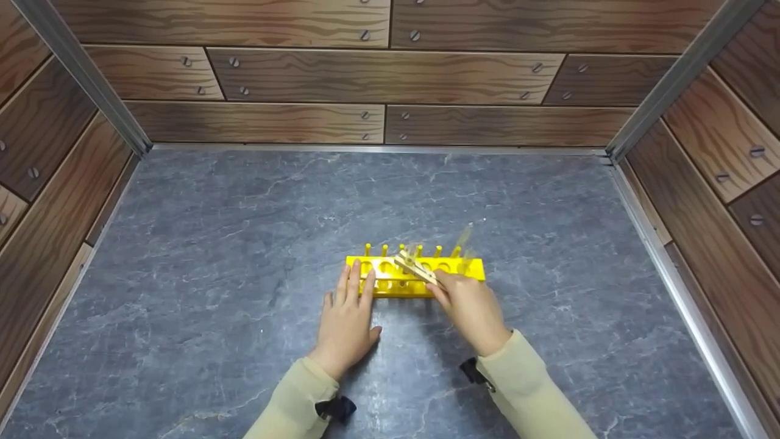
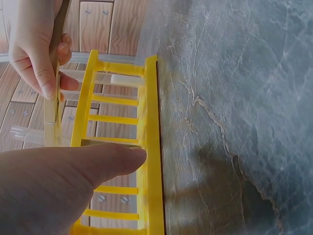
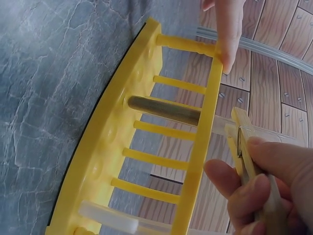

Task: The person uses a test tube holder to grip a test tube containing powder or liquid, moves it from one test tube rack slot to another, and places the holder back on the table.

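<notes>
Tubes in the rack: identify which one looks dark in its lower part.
The tube by the clamp tips; the other tube, near the rack's right end, looks whitish there.

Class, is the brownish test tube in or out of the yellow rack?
In: the right wrist view shows the brownish test tube passing through the yellow rack, its rounded end near the base.

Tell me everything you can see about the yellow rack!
The yellow rack looks like shiny plastic. It has a top strip with round holes, a base with hollows, and pegs along the back. It stands upright on a grey marbled surface. Two tubes can be seen in it. The left hand touches its left end.
</notes>
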`<state>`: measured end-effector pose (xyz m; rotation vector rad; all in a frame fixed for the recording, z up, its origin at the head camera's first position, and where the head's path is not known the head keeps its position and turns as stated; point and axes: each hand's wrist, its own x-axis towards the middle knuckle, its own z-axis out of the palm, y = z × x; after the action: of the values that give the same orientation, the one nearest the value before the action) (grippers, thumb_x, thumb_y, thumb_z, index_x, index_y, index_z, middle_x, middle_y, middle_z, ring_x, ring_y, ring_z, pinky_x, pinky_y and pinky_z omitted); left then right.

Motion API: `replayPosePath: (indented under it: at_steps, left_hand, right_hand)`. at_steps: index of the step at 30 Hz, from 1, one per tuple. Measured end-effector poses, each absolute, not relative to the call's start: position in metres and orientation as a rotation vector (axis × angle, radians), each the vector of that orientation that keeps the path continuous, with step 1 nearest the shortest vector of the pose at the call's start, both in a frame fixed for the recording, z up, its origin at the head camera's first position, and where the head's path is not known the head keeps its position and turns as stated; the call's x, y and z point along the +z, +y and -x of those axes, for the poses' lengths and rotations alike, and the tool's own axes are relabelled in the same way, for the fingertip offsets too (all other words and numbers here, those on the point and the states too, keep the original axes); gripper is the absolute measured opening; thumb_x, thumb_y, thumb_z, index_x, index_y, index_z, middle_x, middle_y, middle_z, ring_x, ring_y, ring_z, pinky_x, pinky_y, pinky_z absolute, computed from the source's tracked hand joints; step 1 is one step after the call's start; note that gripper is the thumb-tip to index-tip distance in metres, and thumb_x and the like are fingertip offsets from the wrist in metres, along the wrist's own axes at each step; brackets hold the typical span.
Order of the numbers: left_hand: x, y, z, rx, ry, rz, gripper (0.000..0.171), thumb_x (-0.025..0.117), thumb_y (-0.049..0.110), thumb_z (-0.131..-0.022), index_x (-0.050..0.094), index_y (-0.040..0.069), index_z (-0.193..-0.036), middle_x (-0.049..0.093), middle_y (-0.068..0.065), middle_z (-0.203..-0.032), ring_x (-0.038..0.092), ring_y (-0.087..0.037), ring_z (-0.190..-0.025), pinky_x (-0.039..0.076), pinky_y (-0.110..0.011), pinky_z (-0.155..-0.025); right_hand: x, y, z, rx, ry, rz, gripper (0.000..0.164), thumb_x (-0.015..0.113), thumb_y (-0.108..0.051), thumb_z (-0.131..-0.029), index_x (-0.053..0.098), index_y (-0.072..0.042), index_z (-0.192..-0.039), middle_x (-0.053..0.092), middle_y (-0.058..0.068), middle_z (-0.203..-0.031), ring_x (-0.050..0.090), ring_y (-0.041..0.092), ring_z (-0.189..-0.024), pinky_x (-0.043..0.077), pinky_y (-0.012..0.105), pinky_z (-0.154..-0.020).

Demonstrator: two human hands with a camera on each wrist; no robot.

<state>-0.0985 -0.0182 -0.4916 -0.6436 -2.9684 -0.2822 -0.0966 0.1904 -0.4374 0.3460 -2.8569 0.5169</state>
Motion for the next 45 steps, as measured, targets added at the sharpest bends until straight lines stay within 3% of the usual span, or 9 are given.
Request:
replayPosePath:
  at_steps: [19,28,45]
  left_hand:
    - [-0.4895,-0.0172,0.0993,-0.277,-2.965,0.640,0.100,0.075,0.045,-0.073,0.022,0.005,-0.148,0.010,-0.022,-0.153,0.014,-0.038,-0.138,0.036,-0.059,-0.096]
    - [-0.4896,-0.0179,0.0977,-0.272,-2.985,0.637,0.100,0.074,0.045,-0.074,0.020,0.005,-0.148,0.009,-0.022,-0.153,0.011,-0.038,-0.138,0.036,-0.058,-0.096]
    - [-0.4910,-0.0177,0.0976,-0.268,-2.961,0.640,0.101,0.075,0.046,-0.072,0.022,0.005,-0.148,0.011,-0.022,-0.152,0.014,-0.038,-0.138,0.037,-0.058,-0.094]
  right_hand:
    - [-0.4375,0.1895,0.0971,0.561,-2.843,-0.370,0.014,0.065,-0.021,-0.087,0.067,-0.007,-0.090,0.057,-0.002,-0.064,0.043,0.009,-0.049,0.039,0.023,-0.045]
    - [-0.4401,0.1889,0.0951,0.518,-2.833,-0.364,0.027,0.065,-0.022,-0.088,0.068,-0.003,-0.106,0.069,0.008,-0.079,0.061,0.017,-0.059,0.050,0.027,-0.050]
    - [-0.4338,0.1900,0.0922,0.460,-2.782,-0.393,0.024,0.065,-0.025,-0.087,0.070,-0.005,-0.099,0.067,0.006,-0.071,0.057,0.015,-0.053,0.047,0.028,-0.047]
